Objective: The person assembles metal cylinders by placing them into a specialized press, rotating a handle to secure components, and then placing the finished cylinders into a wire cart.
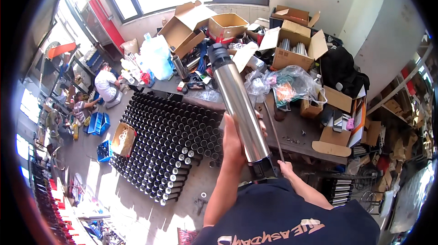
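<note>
My left hand is wrapped round a shiny metal cylinder with black fittings at both ends. The cylinder is tilted, its far end leaning left over the workbench and its near end close to my body. To its right, my right hand is closed on the near end of a thin metal rod, which points away over the bench. Some of my left fingers are behind the cylinder. Several small metal parts lie on the bench right of the rod.
Many black tubes stand in dense rows left of the bench. Open cardboard boxes, plastic bags and a black bag crowd the bench. Two other people are low at the far left, near blue bins.
</note>
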`<state>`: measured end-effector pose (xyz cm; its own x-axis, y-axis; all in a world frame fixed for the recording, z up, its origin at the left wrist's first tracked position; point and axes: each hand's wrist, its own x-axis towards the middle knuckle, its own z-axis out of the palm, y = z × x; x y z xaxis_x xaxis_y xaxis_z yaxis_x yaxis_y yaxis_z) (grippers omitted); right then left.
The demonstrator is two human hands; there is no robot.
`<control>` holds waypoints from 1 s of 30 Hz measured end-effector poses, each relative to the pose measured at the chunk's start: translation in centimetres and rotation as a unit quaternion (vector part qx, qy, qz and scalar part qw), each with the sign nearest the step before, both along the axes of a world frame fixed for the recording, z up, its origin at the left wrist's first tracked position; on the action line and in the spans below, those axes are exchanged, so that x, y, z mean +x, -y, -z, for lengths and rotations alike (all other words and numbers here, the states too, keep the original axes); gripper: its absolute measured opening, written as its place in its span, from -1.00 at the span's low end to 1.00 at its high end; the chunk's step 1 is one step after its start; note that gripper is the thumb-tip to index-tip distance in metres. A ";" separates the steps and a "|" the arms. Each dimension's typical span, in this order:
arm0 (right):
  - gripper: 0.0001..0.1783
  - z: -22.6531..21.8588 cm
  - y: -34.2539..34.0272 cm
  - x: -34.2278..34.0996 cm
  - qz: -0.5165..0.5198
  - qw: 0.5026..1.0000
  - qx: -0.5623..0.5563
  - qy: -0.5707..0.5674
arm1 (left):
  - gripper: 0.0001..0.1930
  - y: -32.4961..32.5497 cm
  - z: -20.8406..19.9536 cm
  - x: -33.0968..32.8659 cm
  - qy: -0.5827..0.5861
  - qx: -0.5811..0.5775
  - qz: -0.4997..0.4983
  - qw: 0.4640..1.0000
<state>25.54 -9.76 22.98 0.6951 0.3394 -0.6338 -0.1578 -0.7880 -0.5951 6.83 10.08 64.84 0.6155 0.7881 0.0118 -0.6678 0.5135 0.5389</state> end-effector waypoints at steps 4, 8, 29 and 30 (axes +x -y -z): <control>-0.66 -0.4 -2.2 1.0 0.066 0.969 0.164 -0.175 | -0.46 0.0 -1.8 -2.0 -0.166 0.042 -0.083 0.982; -0.71 -1.1 -3.4 1.4 0.103 0.946 0.134 -0.276 | -0.54 0.0 -1.5 -3.7 -0.196 0.052 -0.106 0.973; -0.75 4.2 6.4 1.9 0.135 0.969 0.069 -0.197 | -0.18 -3.7 9.2 -7.1 -0.058 -0.008 0.031 0.998; -0.73 4.5 7.6 1.5 0.119 0.978 0.044 -0.166 | -0.23 -3.4 9.9 -6.9 -0.134 0.021 -0.012 0.991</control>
